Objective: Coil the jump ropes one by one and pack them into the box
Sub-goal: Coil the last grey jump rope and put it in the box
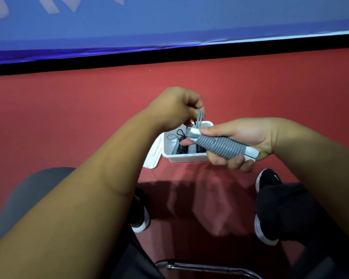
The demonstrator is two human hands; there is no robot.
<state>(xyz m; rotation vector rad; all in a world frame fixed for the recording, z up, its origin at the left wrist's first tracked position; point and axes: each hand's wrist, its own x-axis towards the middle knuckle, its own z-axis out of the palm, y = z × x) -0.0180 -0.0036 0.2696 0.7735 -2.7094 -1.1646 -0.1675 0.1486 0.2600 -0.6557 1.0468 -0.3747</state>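
The coiled jump rope (220, 144) is held over the box (189, 159) edge in the right hand (244, 137) grip. Its loops are pinched by the left hand (175, 109). Open floor (69, 109) is left around the box.

Right end of box (186, 158) hidden behind right hand (240, 139), banner lettering (50, 5) blurred, cut off at top

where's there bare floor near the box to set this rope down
Bare red floor lies left of the lid, and a wide band runs between the box and the black strip at the wall. Crowded: packed ropes fill the box's near end, and the left hand and right hand hold the jump rope over it.
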